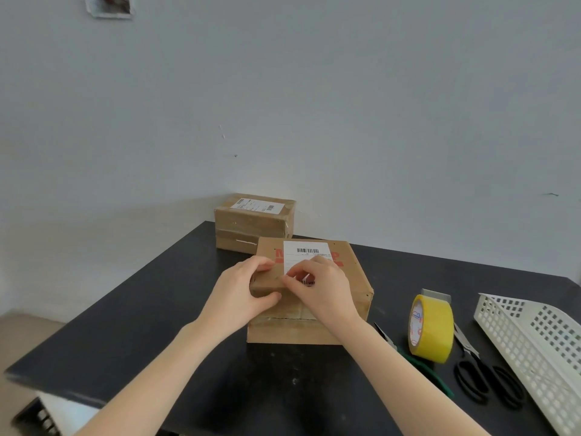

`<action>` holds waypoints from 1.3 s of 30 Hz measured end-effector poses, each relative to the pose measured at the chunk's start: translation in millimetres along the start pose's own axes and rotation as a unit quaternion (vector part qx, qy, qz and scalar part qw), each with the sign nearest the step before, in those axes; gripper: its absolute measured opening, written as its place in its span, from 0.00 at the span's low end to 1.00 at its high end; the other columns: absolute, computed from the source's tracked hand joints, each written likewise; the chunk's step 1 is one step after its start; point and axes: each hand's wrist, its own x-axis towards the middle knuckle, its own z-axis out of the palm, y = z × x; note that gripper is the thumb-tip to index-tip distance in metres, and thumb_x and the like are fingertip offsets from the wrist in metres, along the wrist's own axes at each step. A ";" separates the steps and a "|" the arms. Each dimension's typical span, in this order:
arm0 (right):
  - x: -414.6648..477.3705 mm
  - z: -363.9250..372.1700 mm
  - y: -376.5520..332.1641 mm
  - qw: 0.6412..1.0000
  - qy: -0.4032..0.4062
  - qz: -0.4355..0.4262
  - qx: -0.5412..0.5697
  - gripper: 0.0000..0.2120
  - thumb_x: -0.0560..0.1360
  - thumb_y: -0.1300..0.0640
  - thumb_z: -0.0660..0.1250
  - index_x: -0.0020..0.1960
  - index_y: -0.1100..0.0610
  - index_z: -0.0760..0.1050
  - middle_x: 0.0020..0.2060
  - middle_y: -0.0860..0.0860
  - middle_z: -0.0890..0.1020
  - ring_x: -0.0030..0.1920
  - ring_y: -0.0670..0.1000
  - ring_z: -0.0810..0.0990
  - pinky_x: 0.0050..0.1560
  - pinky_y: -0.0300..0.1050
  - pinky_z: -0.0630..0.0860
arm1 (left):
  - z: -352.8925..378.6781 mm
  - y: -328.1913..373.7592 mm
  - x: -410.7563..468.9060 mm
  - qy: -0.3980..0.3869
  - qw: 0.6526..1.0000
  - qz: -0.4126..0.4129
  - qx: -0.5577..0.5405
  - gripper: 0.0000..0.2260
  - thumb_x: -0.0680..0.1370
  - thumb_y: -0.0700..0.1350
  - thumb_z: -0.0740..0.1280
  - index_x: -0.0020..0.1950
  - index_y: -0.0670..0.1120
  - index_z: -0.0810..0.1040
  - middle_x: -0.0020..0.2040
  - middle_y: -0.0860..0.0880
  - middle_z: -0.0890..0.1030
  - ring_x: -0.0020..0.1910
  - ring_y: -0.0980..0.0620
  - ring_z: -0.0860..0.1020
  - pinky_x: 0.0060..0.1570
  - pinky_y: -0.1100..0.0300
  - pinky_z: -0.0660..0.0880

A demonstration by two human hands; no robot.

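A brown cardboard box (352, 278) stands on the black table (157, 325) in front of me. A white shipping label (306, 251) with a barcode lies on its top, over red print. My left hand (242, 294) grips the box's near left top corner, thumb on the front face and fingers over the top. My right hand (317, 284) is on the label's near edge with thumb and fingers curled together, pinching at the paper there. The label's lower part is hidden under my right hand.
A second taped box (254, 225) with its own label sits behind, against the wall. Right of the main box lie a yellow tape roll (432, 328), black scissors (484, 372), a green-handled tool (415, 363) and a white perforated tray (534, 341). The table's left edge drops off.
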 end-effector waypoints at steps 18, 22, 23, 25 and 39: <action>0.1 6.6 -5.9 0.999 0.017 0.017 -0.023 0.07 0.73 0.43 0.69 0.45 0.46 0.80 0.42 0.43 0.75 0.48 0.46 0.72 0.50 0.41 0.73 | 7.3 -8.4 6.0 0.028 1.000 0.002 -0.003 0.35 0.62 0.63 0.75 0.64 0.62 0.65 0.56 0.65 0.76 0.59 0.60 0.73 0.63 0.57 0.69; 1.2 9.6 -6.7 0.999 0.025 0.023 -0.042 0.08 0.74 0.43 0.69 0.46 0.47 0.80 0.43 0.43 0.76 0.49 0.47 0.71 0.49 0.40 0.72 | 0.2 -7.8 10.3 0.007 0.997 -0.015 -0.076 0.30 0.64 0.65 0.71 0.62 0.60 0.67 0.52 0.64 0.79 0.55 0.67 0.74 0.55 0.74 0.63; 1.3 10.8 -7.0 0.998 0.029 0.024 -0.044 0.08 0.74 0.43 0.68 0.45 0.47 0.80 0.43 0.43 0.76 0.49 0.47 0.71 0.48 0.41 0.72 | 0.7 -7.6 10.9 0.012 0.996 -0.019 -0.085 0.27 0.66 0.63 0.71 0.62 0.59 0.68 0.52 0.64 0.80 0.54 0.68 0.74 0.53 0.76 0.61; 1.3 12.3 -8.1 0.998 0.034 0.027 -0.051 0.09 0.74 0.43 0.68 0.45 0.47 0.80 0.43 0.44 0.76 0.49 0.47 0.70 0.49 0.41 0.72 | 4.3 -8.3 11.3 0.027 0.995 -0.025 -0.092 0.24 0.69 0.59 0.72 0.61 0.59 0.68 0.51 0.63 0.80 0.54 0.69 0.75 0.53 0.77 0.61; 22.2 13.7 -21.6 0.982 -0.038 0.078 -0.165 0.14 0.79 0.43 0.59 0.56 0.52 0.73 0.50 0.49 0.79 0.49 0.52 0.78 0.52 0.49 0.76 | 21.4 -4.8 19.6 0.066 0.986 -0.045 -0.149 0.19 0.74 0.43 0.70 0.60 0.58 0.69 0.44 0.57 0.79 0.53 0.57 0.75 0.50 0.71 0.64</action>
